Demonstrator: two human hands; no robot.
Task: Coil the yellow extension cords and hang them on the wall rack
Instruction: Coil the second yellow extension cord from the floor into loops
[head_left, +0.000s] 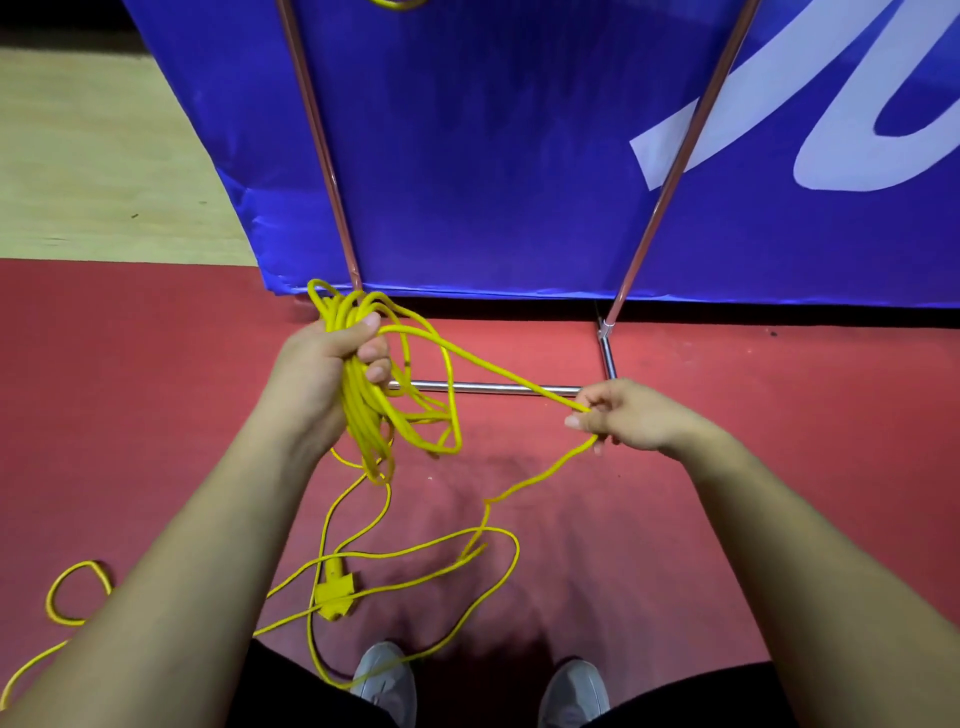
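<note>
My left hand (324, 371) grips a bundle of yellow extension cord loops (363, 410) that hang below the fist. One strand runs from the bundle to my right hand (623, 415), which pinches the cord between thumb and fingers. From there the loose cord (498, 566) drops to the red floor and trails in wide curves near my feet. A yellow plug end (335, 595) dangles or lies below the bundle. Another yellow loop (397, 4) shows at the top edge, against the blue panel.
A blue banner panel (493, 156) stands in front, with two slanted metal poles (319, 140) and a chrome floor bar (488, 387). More yellow cord (67, 592) lies on the red floor at lower left. My grey shoes (387, 680) are at the bottom.
</note>
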